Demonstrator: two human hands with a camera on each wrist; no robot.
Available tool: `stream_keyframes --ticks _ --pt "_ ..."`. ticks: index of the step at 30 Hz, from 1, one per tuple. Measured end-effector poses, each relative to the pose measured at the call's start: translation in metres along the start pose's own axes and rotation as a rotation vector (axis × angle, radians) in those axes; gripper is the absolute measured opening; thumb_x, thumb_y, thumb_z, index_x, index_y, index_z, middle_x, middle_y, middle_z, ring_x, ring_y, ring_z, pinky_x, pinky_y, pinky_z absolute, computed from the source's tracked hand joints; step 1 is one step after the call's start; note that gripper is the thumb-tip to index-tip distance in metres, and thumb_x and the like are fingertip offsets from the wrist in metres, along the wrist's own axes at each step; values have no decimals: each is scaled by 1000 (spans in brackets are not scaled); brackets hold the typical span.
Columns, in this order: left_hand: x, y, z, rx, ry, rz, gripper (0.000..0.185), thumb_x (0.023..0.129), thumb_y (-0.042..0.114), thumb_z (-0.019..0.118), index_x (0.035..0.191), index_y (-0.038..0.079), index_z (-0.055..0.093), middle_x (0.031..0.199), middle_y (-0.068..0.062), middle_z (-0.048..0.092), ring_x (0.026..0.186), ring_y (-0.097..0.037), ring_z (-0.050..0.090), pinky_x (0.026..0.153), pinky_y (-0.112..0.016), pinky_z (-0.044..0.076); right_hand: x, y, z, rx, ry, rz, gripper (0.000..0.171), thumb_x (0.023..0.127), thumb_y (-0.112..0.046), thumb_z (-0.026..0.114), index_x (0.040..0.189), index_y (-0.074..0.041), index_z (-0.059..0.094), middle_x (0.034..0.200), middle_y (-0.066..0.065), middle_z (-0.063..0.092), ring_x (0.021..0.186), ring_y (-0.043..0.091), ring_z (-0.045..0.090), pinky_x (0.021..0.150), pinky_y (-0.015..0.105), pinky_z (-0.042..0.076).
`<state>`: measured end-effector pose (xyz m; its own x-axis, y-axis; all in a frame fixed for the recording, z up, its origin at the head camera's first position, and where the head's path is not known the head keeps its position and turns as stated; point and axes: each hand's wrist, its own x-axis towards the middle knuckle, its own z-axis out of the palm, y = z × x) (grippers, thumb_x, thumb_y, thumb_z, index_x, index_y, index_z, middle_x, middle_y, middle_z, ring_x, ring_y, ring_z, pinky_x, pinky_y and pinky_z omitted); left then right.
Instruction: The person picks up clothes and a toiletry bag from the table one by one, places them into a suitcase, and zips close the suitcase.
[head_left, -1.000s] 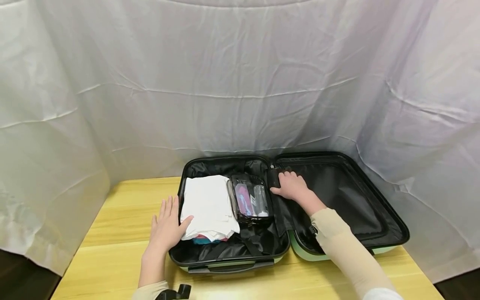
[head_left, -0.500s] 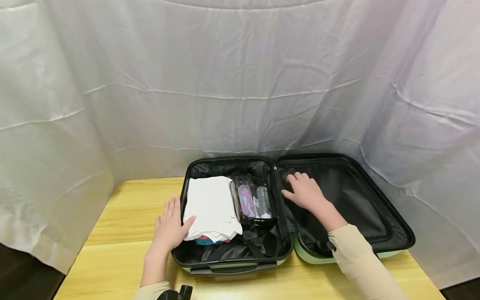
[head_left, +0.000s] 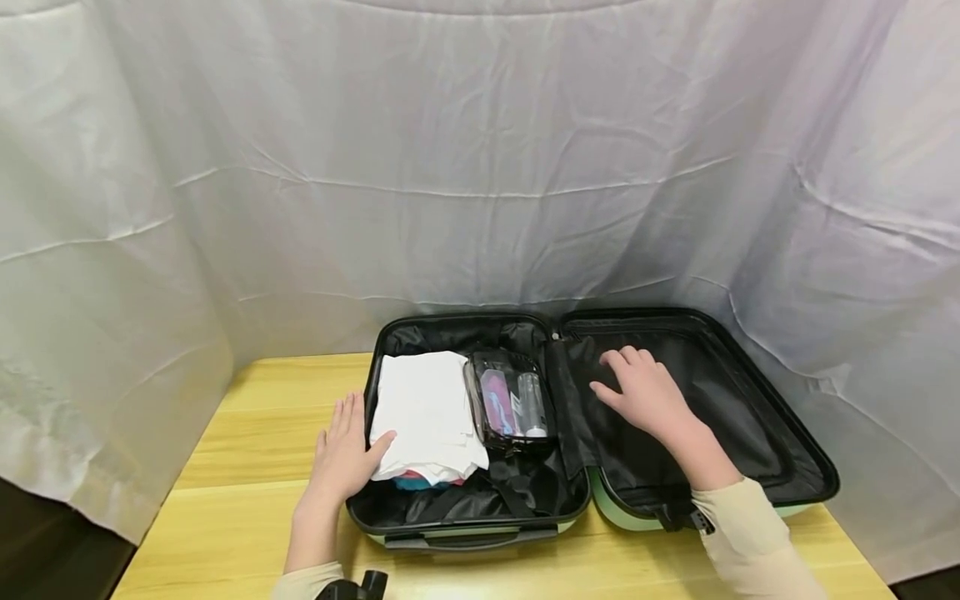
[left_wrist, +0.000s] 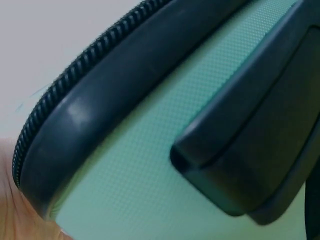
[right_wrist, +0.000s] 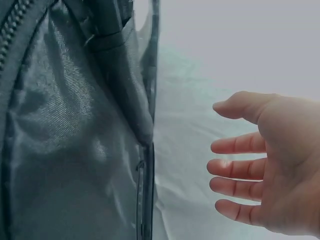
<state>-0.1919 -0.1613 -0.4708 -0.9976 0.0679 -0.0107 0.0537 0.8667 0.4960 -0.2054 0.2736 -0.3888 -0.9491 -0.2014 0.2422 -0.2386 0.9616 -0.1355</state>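
A light green suitcase (head_left: 471, 533) with black lining lies opened out on the table. Its left half holds a stack of folded white cloth (head_left: 427, 408), with teal and red cloth peeking out underneath. Beside the stack sits a see-through black-trimmed toiletry bag (head_left: 491, 354) containing a purple item and a clear bottle. My left hand (head_left: 341, 454) rests along the left rim, its thumb reaching to the white cloth. Over the right half hovers my right hand (head_left: 648, 400), fingers apart and holding nothing; the right wrist view shows the same hand (right_wrist: 280, 165) clear of the lining.
A black fabric flap (head_left: 573, 408) runs along the hinge between the halves. The yellow wooden table (head_left: 255, 442) extends left and in front of the suitcase. A pale grey curtain (head_left: 450, 183) hangs behind and at both sides.
My right hand has come away from the black flap by the hinge and moved right over the right half. The left hand stays on the rim; the whole view has shifted slightly.
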Motion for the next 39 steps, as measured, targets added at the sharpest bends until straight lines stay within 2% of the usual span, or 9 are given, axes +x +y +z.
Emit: stream_keyframes --ticks 9,15,21,24,33,39 --pt "0 1 0 -15 -5 -2 91 97 59 44 157 5 2 164 -20 2 152 -38 -1 116 -68 7 -33 18 -11 67 64 78 41 93 -32 64 121 -2 58 117 24 57 107 45 49 85 60 41" --pt "-2 -1 -2 -17 -7 -12 91 97 59 44 157 5 1 164 -20 2 152 -38 -2 116 -69 6 -58 31 -5 131 111 133 42 92 -27 65 121 2 57 117 27 56 107 47 47 88 61 40" --pt "-2 -1 -3 -21 -8 -11 92 96 60 44 157 5 2 164 -20 2 152 -38 -2 116 -69 6 -84 47 4 194 181 229 41 93 -26 64 121 3 55 115 27 52 106 47 43 84 62 36" --pt "-2 -1 -2 -21 -10 -11 92 96 60 44 157 5 2 164 -20 2 152 -38 -2 116 -69 7 -96 56 10 191 223 278 41 94 -26 63 122 3 53 117 28 49 107 48 41 84 61 33" --pt "-1 -1 0 -33 -8 -4 91 96 58 45 157 4 4 164 -20 3 152 -37 -1 116 -69 7 -131 76 23 191 356 524 41 91 -16 62 124 5 50 125 34 40 116 55 31 95 65 26" --pt "0 -1 -1 -37 -7 -2 91 97 59 45 157 4 3 164 -20 3 152 -37 -1 116 -68 8 -149 85 30 238 380 663 46 90 -13 61 128 8 46 129 36 35 125 54 23 107 62 17"
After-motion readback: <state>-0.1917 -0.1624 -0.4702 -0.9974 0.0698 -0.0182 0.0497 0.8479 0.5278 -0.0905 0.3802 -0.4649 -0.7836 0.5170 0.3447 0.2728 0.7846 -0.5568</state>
